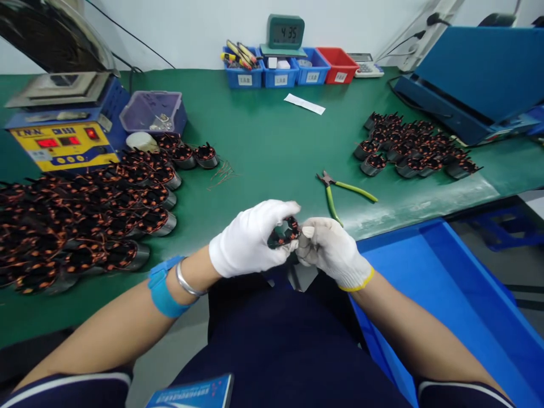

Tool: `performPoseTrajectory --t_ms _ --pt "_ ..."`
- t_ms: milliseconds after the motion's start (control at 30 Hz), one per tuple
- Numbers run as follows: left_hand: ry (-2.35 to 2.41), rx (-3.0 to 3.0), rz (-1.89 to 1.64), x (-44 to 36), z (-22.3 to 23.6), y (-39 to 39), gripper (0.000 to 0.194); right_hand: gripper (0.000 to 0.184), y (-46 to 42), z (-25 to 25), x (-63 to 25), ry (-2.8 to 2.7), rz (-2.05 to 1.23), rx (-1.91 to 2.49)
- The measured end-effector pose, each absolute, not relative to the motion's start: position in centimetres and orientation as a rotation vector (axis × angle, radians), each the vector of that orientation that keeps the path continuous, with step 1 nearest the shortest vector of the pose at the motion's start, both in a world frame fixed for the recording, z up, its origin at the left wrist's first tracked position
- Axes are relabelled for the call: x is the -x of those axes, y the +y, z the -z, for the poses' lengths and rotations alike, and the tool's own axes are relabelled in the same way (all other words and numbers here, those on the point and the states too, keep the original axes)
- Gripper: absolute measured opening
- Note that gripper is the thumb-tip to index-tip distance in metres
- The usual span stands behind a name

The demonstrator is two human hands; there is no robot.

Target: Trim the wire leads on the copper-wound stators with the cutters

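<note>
My left hand (255,238), in a white glove, is closed around a motor stator (292,226), a dark ring with copper windings and an open centre. It holds the stator above the table's front edge, its opening facing up. My right hand (327,246), in a white knit glove with a yellow cuff, pinches thin copper wire at the stator's right side; the fingertips partly hide the wire. Green-handled cutting pliers (326,180) lie with handles spread on the table just beyond my right hand.
Many stators (85,226) crowd the left; another group (408,147) stands at right. Loose wire bits (223,173) lie by the left group. A yellow-blue machine (63,141), purple bin (153,107), small blue bins (244,76), red bin (338,65) and large blue tray (425,272) surround the workspace.
</note>
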State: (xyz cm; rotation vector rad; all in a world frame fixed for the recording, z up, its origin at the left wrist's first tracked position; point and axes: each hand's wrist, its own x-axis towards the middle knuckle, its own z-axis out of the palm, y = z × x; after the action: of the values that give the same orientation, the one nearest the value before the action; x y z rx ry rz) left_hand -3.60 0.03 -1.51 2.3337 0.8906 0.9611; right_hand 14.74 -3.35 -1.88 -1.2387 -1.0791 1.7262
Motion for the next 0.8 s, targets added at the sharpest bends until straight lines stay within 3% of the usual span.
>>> performPoseTrajectory --t_ms 67,200,267,333,567,600,733,800 --pt "0.869 -2.428 -1.027 3.6 2.1 0.1 0.052 0.026 -3.4 1.7 -15.5 -1.344 -1.500 1.314" --pt "0.871 -2.483 -1.091 3.8 2.5 0.2 0.052 0.035 -3.2 -0.1 -17.2 -2.117 -0.401 1.274" --pt "0.851 -2.492 -1.110 3.8 2.4 0.2 0.049 0.030 -2.9 -0.8 -17.2 -2.346 -0.098 1.195" --pt "0.845 -2.490 -1.045 3.8 2.3 0.3 0.043 0.020 -2.4 -1.1 -16.9 -2.504 -0.041 1.188" --pt "1.360 -2.350 -0.502 4.2 1.9 1.3 0.038 0.025 0.2 0.2 -21.7 -2.543 -0.007 1.474" --pt "1.441 -2.334 -0.455 4.3 1.8 1.5 0.037 0.032 0.5 0.7 -22.9 -2.469 0.036 1.569" --pt "1.554 -2.328 -0.437 4.6 1.7 2.1 0.028 0.095 0.9 3.2 -26.1 -2.285 0.183 2.008" --pt "1.542 -2.311 -0.442 4.6 1.7 2.3 0.024 0.096 0.7 3.9 -26.5 -2.313 0.157 2.106"
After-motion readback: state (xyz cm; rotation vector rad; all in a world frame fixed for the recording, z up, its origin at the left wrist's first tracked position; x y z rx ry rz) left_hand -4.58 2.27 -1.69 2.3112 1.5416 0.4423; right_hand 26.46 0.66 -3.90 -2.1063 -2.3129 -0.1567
